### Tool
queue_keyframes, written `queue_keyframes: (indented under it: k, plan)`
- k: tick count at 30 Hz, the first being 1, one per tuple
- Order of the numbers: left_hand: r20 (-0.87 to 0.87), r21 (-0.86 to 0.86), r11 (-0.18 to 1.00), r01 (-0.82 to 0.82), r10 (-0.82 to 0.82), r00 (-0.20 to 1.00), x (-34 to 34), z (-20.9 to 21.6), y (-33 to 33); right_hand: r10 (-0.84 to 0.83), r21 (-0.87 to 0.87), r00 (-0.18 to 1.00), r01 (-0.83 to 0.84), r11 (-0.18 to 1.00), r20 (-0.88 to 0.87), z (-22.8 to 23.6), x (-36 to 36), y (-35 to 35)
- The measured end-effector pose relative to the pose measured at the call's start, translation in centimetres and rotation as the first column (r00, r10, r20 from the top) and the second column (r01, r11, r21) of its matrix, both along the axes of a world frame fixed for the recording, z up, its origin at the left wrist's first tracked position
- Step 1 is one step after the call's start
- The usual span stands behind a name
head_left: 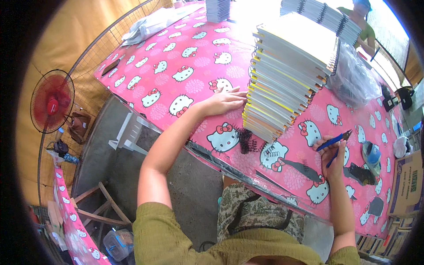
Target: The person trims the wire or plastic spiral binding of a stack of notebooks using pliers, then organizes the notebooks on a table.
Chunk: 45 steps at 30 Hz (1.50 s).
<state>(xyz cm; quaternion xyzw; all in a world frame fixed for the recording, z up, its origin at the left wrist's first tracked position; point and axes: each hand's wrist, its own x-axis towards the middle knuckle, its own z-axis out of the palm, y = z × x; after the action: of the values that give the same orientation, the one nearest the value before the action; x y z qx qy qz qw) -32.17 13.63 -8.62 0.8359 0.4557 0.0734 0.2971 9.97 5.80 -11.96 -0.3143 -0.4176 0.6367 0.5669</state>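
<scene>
A tall stack of spiral-bound notebooks (282, 79) with white pages and yellow edges stands on the pink table, leaning in view. My left hand (224, 100) lies open on the tablecloth, its fingertips at the stack's left side. In my right hand (333, 155), to the right of the stack, are blue-handled pliers (330, 141), jaws pointing up and away. Small black binding coils (248, 141) lie in a heap at the stack's near left corner. A single coil (272, 152) rests just below it. Another dark heap (360, 174) sits right of my right hand.
A clear plastic bag (353, 81) and more bound notebooks (322, 15) are beyond the stack. A blue-and-white roll-like object (372, 154) lies at the right. Another person (364, 31) is at the far right. A cardboard box (406, 185) borders the table; a red fan (52, 106) stands left.
</scene>
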Motion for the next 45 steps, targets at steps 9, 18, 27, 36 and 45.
queue_keyframes:
  k: [9, 18, 27, 36, 45]
  plan:
    - [0.161, 0.180, 0.891, -0.417, 0.391, 0.906, 6.7, -0.5, -12.6, -0.005, 0.008, 1.000, 0.005, 1.000, -0.022, 0.1, -0.3, 0.1]
    - [0.376, 0.195, 0.711, -0.675, 0.582, 0.721, 15.1, -1.3, -16.4, 0.030, 0.037, 0.997, -0.028, 0.999, -0.074, 0.0, -0.1, -0.7]
    - [0.293, 0.302, 0.719, -0.625, 0.554, 0.779, 19.6, -1.2, -17.8, -0.012, -0.042, 0.989, 0.006, 0.999, -0.145, 0.3, -1.0, -1.4]
    - [0.332, 0.402, 0.621, -0.673, 0.586, 0.739, 20.4, -1.5, -17.9, 0.015, -0.037, 0.995, -0.019, 0.999, -0.096, 0.3, -1.4, -2.0]
    - [0.423, 0.112, 0.643, -0.758, 0.659, 0.621, 18.6, -1.2, -16.8, 0.022, -0.047, 0.998, -0.025, 0.999, -0.052, 0.5, -1.1, -1.8]
